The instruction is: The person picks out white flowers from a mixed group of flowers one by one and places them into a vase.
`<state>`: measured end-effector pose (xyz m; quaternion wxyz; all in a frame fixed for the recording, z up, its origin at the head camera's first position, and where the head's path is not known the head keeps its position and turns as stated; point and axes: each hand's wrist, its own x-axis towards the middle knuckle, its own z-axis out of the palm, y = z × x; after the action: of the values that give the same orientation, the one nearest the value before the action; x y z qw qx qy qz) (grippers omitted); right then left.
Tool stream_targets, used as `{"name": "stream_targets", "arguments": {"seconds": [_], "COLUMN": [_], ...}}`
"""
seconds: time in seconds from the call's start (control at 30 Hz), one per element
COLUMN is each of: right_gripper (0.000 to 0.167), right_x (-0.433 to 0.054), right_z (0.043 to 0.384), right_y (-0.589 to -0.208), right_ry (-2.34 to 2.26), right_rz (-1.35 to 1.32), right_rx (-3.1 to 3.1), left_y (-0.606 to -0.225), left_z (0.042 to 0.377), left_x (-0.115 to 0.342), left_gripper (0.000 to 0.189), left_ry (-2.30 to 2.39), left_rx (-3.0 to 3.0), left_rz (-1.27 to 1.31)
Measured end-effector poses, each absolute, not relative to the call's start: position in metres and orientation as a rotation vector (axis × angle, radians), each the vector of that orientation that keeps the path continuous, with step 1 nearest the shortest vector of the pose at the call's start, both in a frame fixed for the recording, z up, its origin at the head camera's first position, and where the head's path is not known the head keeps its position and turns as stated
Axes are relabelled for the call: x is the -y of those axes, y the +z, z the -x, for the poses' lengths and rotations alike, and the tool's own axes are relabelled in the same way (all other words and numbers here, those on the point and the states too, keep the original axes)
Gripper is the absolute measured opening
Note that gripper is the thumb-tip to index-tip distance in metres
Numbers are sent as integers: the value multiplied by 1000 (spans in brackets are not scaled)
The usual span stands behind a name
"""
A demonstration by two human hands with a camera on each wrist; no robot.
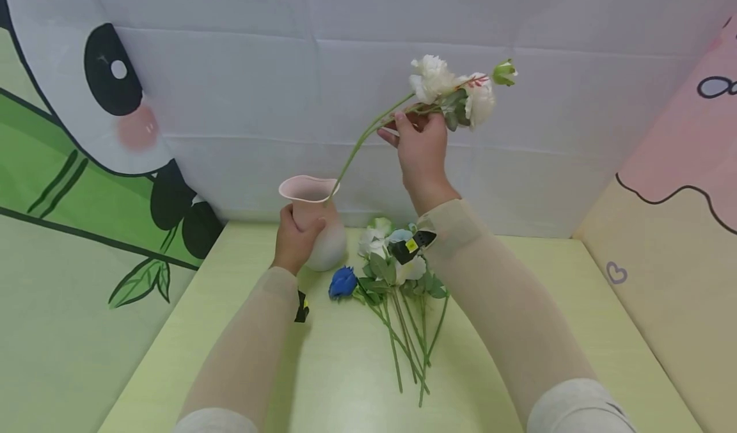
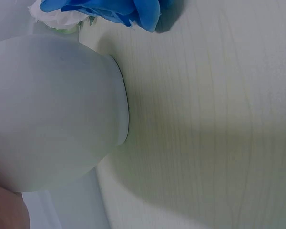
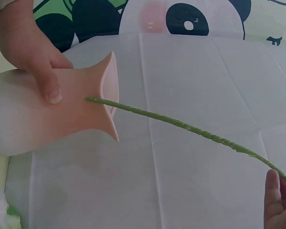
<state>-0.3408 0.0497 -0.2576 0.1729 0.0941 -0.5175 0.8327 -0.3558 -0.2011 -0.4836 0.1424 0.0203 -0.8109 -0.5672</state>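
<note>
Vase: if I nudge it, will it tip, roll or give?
The vase might tip if pushed high, its foot being narrower than its belly. Laid down, its rounded body would likely roll. It seems stiff: the wall shows no dent where the left hand grips it.

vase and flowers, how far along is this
Done: the vase is held by the left hand, but no flower shows in it. In hand: the right hand holds a white-flowered spray, its stem tip outside the vase. Left, seemingly: that spray, the blue flower and the other flowers on the table.
</note>
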Motion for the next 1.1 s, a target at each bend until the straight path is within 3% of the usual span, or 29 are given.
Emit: {"name": "stream_targets", "arguments": {"seconds": [0.27, 0.6, 0.83, 1.1], "right_gripper": [30, 15, 18, 10], "right_x": [-54, -47, -42, -36], "right_z": [342, 346, 344, 348], "right_y": [-253, -267, -275, -285], "right_ry": [2414, 2410, 2374, 2273], "right_rz": [-237, -212, -232, -309], "right_rx": [1346, 1374, 1458, 1641], "left_y": [-481, -480, -482, -482], "left_z": [354, 352, 351, 351], "left_x": [201, 203, 202, 201], "left_gripper": [87, 86, 85, 86], "left_ry": [-1617, -1610, -1607, -1607], "left_rx": [2345, 2346, 2331, 2328], "left_rz": [-64, -84, -78, -69]}}
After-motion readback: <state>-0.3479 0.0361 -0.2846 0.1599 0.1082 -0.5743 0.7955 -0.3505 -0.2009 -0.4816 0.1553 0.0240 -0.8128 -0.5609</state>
